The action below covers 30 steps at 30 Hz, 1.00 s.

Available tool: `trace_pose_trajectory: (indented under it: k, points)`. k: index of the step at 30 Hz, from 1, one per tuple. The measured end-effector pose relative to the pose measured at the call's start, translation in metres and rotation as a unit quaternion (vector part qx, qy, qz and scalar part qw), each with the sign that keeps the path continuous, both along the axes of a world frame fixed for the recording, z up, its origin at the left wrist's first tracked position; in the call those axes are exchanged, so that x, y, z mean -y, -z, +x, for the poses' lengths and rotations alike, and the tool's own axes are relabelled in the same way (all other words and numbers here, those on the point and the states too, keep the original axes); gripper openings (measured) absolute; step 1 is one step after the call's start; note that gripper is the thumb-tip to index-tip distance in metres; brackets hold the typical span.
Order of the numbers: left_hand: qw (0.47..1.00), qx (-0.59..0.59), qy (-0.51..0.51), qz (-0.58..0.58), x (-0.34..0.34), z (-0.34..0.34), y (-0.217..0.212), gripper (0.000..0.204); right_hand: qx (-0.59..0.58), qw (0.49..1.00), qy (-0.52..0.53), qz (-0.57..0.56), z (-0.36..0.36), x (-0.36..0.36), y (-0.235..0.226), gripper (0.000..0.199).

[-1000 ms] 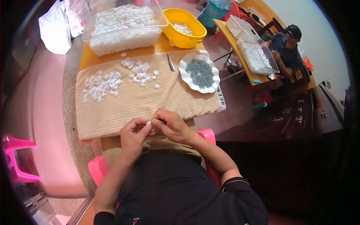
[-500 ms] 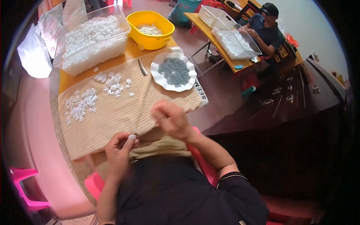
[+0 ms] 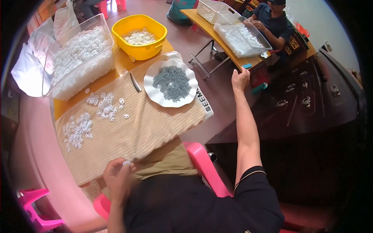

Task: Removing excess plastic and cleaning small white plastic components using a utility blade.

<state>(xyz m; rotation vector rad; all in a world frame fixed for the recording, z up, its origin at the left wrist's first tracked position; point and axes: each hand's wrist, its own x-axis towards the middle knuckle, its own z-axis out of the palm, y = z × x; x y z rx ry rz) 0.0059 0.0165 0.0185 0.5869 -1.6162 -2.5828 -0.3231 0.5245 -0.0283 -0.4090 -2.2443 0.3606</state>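
One piece (image 3: pixel 126 163) below the plate (image 3: pixel 149 86) could drop if the left hand (image 3: pixel 117 176), pinching it, loosens; right of the plate, the right hand (image 3: pixel 241 80) half-curls at the block (image 3: pixel 247 66), grip unclear.

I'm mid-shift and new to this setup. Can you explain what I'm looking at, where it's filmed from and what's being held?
There's no machine here: these are a person's bare hands, filmed by a fisheye camera on their head, looking down, so straight edges bend.

On the striped cloth lie loose white pieces, a slim curved tool and a wavy-edged plate of small grey parts. Behind it stand a clear bin and a yellow tub.

The left hand pinches a small white piece. The right hand reaches to a teal object; whether it's gripped is unclear.
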Motion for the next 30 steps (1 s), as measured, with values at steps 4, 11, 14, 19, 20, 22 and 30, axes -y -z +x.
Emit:
trace_pose_trajectory:
  k: [4, 11, 14, 19, 20, 22, 30]
  points:
    - [1.0, 0.009, -0.017, -0.013, 0.001, 0.0, -0.013, 0.012, 0.166, 0.983, 0.074, 0.011, -0.011, -0.001, -0.007, 0.071]
    - [0.998, 0.032, 0.033, -0.046, -0.009, -0.011, -0.026, 0.011, 0.202, 0.97, 0.051, 0.122, -0.029, -0.061, 0.008, 0.063]
    - [0.998, 0.046, 0.027, -0.04, -0.012, -0.012, -0.023, 0.011, 0.114, 0.984, 0.007, 0.139, -0.026, -0.067, 0.009, 0.025]
    - [0.999, 0.027, 0.013, 0.026, -0.013, -0.015, -0.013, 0.011, 0.043, 0.981, 0.01, 0.188, -0.016, -0.073, 0.019, 0.017]
    - [0.999, 0.018, 0.011, 0.04, -0.012, -0.013, -0.012, 0.009, 0.039, 0.982, 0.002, 0.183, -0.017, -0.068, 0.017, 0.017]
    - [0.999, 0.015, 0.015, 0.041, -0.011, -0.011, -0.011, 0.009, -0.023, 0.995, 0.041, 0.085, -0.014, -0.059, 0.007, 0.02]
    - [0.995, 0.002, 0.066, 0.072, -0.008, -0.004, 0.005, 0.015, -0.184, 0.895, -0.086, -0.396, 0.039, 0.03, -0.051, 0.022]
